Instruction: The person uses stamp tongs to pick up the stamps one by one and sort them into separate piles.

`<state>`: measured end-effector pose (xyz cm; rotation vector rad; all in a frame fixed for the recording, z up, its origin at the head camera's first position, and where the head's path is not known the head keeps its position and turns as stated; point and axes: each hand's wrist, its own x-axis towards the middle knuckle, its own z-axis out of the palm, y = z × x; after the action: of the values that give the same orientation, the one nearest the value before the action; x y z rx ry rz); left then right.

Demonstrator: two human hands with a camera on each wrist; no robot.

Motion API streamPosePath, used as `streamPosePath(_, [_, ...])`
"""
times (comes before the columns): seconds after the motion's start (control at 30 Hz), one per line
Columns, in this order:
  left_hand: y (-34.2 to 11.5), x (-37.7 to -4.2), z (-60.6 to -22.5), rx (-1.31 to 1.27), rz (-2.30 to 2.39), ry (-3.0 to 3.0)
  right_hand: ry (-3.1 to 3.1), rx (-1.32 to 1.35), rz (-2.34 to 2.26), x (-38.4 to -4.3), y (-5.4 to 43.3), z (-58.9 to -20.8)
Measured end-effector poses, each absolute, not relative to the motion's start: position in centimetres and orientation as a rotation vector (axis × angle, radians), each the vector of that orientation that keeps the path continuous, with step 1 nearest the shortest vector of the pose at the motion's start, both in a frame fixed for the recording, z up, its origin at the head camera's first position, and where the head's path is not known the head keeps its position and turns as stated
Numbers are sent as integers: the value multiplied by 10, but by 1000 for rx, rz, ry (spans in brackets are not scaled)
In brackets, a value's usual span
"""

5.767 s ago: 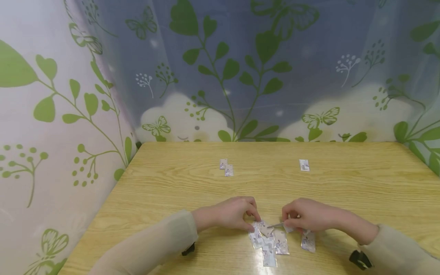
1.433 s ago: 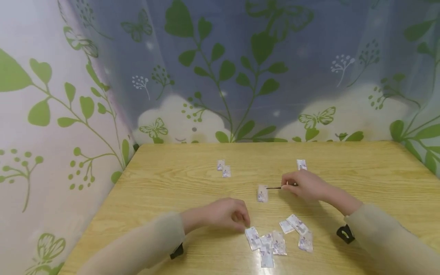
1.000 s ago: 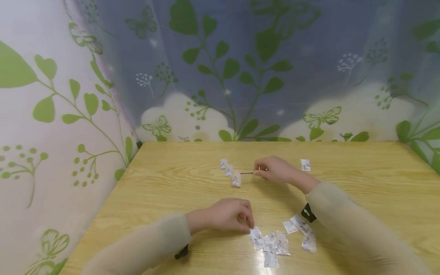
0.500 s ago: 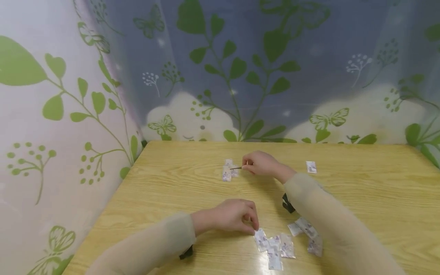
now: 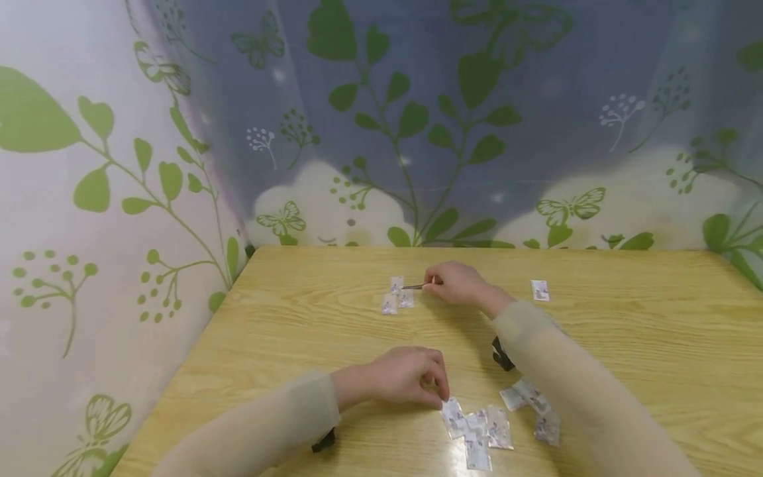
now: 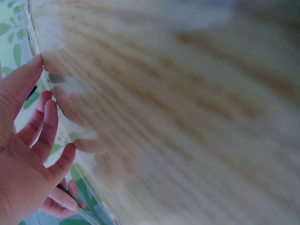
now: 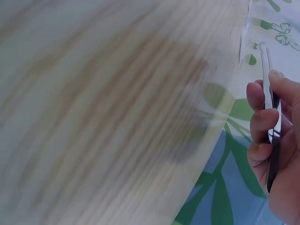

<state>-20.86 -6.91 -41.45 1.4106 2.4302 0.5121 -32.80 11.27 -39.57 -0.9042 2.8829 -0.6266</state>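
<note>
In the head view my right hand [image 5: 456,281] holds metal tweezers [image 5: 412,287], their tips over a group of 3 small flat printed packets [image 5: 389,304] at the table's back left. The right wrist view shows the tweezers [image 7: 268,89] pinched between thumb and fingers, tips slightly apart with nothing between them. My left hand [image 5: 408,375] rests on the table with loosely bent fingers, its fingertips at the corner of a packet [image 5: 453,417] in the near pile. In the left wrist view the fingers [image 6: 47,129] touch the tabletop and hold nothing.
Near the front, several overlapping packets [image 5: 478,453] lie together. Another cluster [image 5: 530,396] sits to their right, partly hidden by the right sleeve. A single packet [image 5: 540,290] lies at the back right. A patterned curtain [image 5: 381,132] stands behind the wooden table [image 5: 286,331].
With the tweezers, my right hand has carried one packet from the near pile to the back left and let it go beside two others. The left hand has stayed at the near pile.
</note>
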Motion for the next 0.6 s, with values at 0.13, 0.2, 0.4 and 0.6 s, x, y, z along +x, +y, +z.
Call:
streamPosePath(0.13, [-69, -208, -414, 1402, 525, 2430, 2879, -926, -660, -320, 128, -393])
streamPosePath(0.2, [-69, -208, -414, 1395, 530, 2432, 2870, -938, -670, -315, 138, -393])
streamPosePath(0.4, [-69, -208, -413, 1374, 540, 2436, 2798, -991, -735, -288, 169, -389])
streamPosePath(0.6, [-69, -208, -418, 1381, 547, 2435, 2689, -987, -802, -249, 203, -385])
